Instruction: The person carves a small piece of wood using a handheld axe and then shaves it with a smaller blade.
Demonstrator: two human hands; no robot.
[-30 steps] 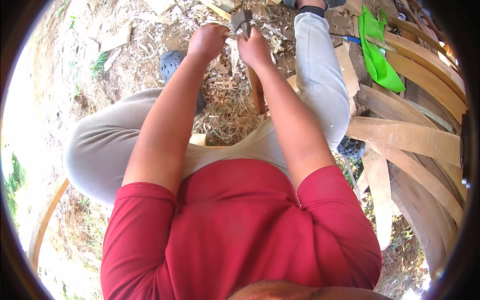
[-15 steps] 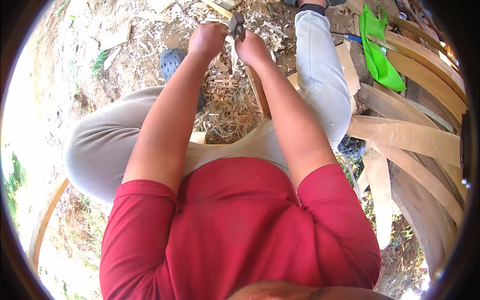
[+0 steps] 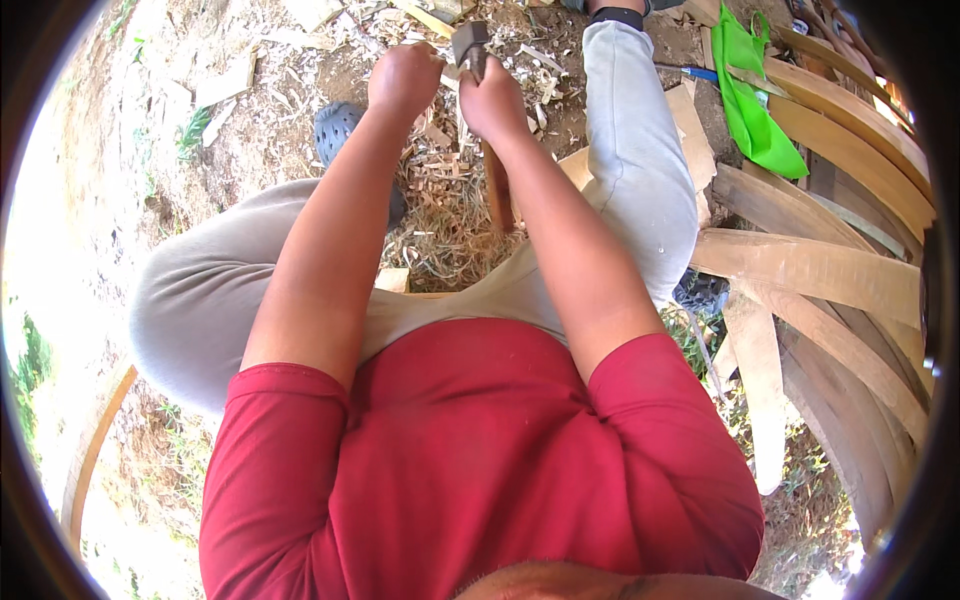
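Head view: I see the person seated on bare ground, both arms stretched forward between the knees. The right hand is closed in a fist around a hammer; its grey metal head pokes up just above the knuckles, and the brown wooden handle runs down below the wrist toward the lap. The left hand sits just beside it, fingers curled tight, but I cannot tell what it grips, since its palm faces away. Wood shavings lie heaped on the ground under the forearms. A dark blue shoe shows left of the left forearm. On the right, curved wooden slats lie side by side, and a bright green bag rests on them near the right knee. Grey trousers and a red shirt fill the lower frame.
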